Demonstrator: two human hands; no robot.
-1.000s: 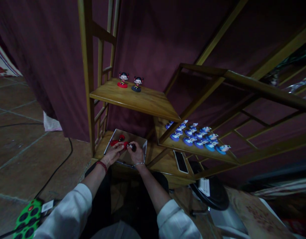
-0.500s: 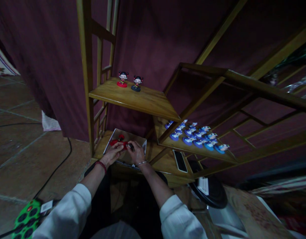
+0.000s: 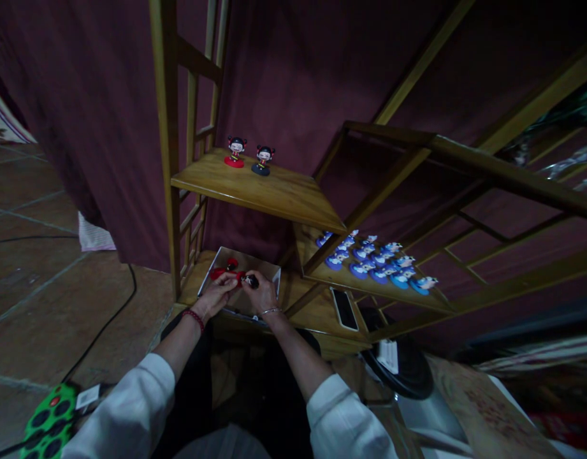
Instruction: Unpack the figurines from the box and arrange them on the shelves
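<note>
Above a shallow box (image 3: 264,269) on the lower shelf, both my hands are closed on one small doll figurine (image 3: 250,280) with a black-haired head and a red base. My left hand (image 3: 218,294) pinches it at the red base end, and my right hand (image 3: 262,296) grips it near the head. Fingers hide part of it. Inside the box, more red pieces (image 3: 220,273) lie beside my left fingers. On the shelf above stand two similar figurines, one on a red base (image 3: 234,153) and one on a dark base (image 3: 263,160).
Several blue and purple figurines (image 3: 383,273) stand in rows on a shelf (image 3: 317,271) to the right. A phone (image 3: 345,309) lies below them. Wooden posts (image 3: 165,153) frame the shelves. A green power strip (image 3: 50,421) with a cable lies on the floor at left.
The figurine's black-haired head has turned slightly between my fingers and shows more. Both hands stay almost in the same place over the box.
</note>
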